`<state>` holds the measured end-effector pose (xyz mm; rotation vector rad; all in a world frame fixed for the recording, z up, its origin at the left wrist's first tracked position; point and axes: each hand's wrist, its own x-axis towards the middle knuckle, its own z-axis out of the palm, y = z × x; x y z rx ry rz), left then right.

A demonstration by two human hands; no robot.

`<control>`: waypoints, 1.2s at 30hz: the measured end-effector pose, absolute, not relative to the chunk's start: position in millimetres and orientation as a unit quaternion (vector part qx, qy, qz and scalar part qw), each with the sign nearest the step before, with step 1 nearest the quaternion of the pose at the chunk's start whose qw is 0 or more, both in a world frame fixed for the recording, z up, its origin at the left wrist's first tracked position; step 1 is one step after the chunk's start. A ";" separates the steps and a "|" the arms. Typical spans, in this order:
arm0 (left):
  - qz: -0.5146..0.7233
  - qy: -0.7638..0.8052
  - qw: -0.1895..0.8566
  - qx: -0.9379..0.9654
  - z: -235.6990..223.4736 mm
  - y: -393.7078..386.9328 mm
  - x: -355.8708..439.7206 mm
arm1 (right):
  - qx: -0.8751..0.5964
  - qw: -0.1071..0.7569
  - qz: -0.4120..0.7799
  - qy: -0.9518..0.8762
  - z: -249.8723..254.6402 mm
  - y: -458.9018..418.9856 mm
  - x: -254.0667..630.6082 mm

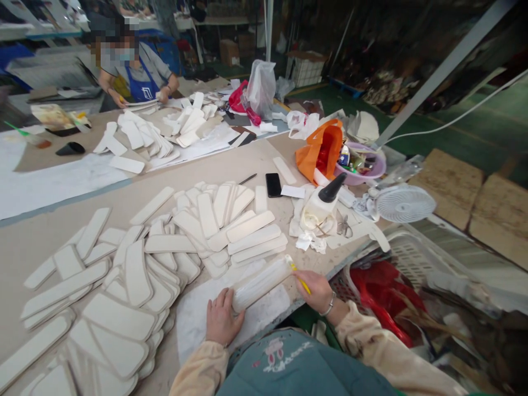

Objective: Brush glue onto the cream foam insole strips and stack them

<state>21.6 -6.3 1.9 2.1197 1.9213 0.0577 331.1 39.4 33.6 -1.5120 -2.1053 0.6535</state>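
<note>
In front of me a long pale strip (259,285) with rounded ends lies on a white sheet (190,324), its top streaked with something wet and whitish. My left hand (224,319) grips its left end, with the thumb on the near side and the fingers along the far side. A brush with a yellow handle (304,283) is pinched in my right hand (315,291). White paste coats its tip, which touches the strip's right end. Beyond the strip lies a stack of similar pale strips (256,236).
Loose piles of pale pieces (119,313) cover the left side. Farther right stand a white bottle with a black nozzle (317,209), a phone (273,185), an orange bag (319,151) and a small fan (406,203). A co-worker (140,77) handles pieces across the table.
</note>
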 end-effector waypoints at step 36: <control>0.061 0.664 0.184 0.722 -3.2 -10.7 18.6 | -0.480 0.255 0.653 -0.527 32.1 24.6 226.8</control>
